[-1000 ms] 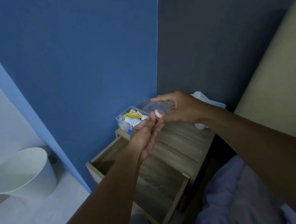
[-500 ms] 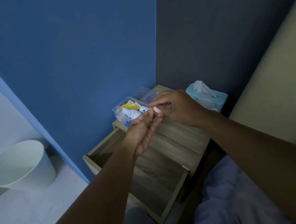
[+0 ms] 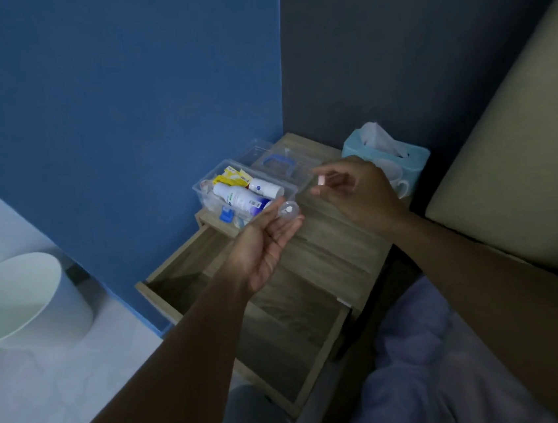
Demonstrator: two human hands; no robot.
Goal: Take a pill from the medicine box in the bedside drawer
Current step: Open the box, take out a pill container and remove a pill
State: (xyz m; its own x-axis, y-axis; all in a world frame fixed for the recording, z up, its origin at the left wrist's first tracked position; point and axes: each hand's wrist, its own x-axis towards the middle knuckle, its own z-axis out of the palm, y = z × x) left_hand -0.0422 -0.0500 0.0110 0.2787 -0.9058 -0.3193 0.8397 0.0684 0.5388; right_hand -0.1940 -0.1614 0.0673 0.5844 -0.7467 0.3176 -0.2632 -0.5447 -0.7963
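- I see a small pink pill (image 3: 321, 181) pinched between the thumb and fingertips of my right hand (image 3: 358, 191), held above the nightstand top (image 3: 326, 251).
- My left hand (image 3: 267, 243) lies palm up with fingers spread loose; a small clear round container (image 3: 288, 209) with something white inside rests on its fingertips.
- The two hands are near each other but apart.
- Just behind the left hand, the clear medicine box (image 3: 244, 190) stands open on the nightstand, holding white bottles and yellow packets; its lid with a blue handle (image 3: 279, 163) lies beside it.
- The drawer (image 3: 246, 311) below is pulled out.
- A blue tissue box (image 3: 385, 152) stands behind the right hand, a white mug (image 3: 400, 184) beside it.
- A white bin (image 3: 22, 303) sits on the floor, far left.
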